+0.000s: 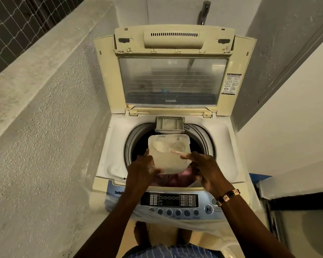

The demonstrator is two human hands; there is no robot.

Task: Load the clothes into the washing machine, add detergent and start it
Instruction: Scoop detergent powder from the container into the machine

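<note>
A cream top-loading washing machine stands in front of me with its lid folded up. Pink and purple clothes lie in the drum. Over the drum my left hand holds a translucent detergent box with white powder in it. My right hand pinches the handle of a small spoon whose bowl, heaped with powder, sits inside the box. At the back rim of the drum the detergent drawer is pulled out, with white powder in it.
The control panel with buttons faces me at the front edge. A rough concrete wall runs close on the left, a white wall on the right. A tap hangs above the lid. My bare feet stand below.
</note>
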